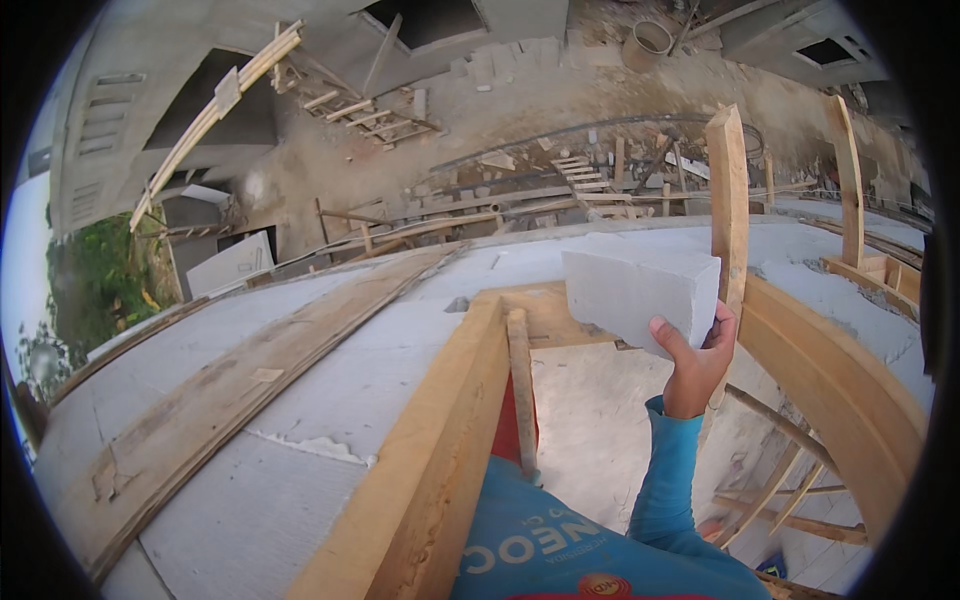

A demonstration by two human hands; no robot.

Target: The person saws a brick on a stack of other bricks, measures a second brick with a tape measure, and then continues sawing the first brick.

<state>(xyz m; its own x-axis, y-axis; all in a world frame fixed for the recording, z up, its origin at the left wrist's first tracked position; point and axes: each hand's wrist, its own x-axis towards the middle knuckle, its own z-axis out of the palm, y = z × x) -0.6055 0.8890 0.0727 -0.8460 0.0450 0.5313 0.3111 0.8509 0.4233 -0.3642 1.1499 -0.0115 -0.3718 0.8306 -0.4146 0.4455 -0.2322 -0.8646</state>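
Observation:
My right hand point(695, 362), in a blue sleeve, is raised and grips a white rectangular block point(630, 292) from below, thumb on the near face and fingers around its right end. The block hangs above the edge of a wood-framed opening point(455, 420) in a grey concrete slab point(330, 380). An upright wooden post point(728, 205) stands just right of the block. My left hand is out of sight.
A long flat plank point(250, 370) lies on the slab to the left. A curved timber beam point(835, 375) bounds the opening on the right, with thin wooden struts point(775, 480) under it. Beyond the slab are rubble, ladders, a bucket point(648, 42) and unfinished concrete walls.

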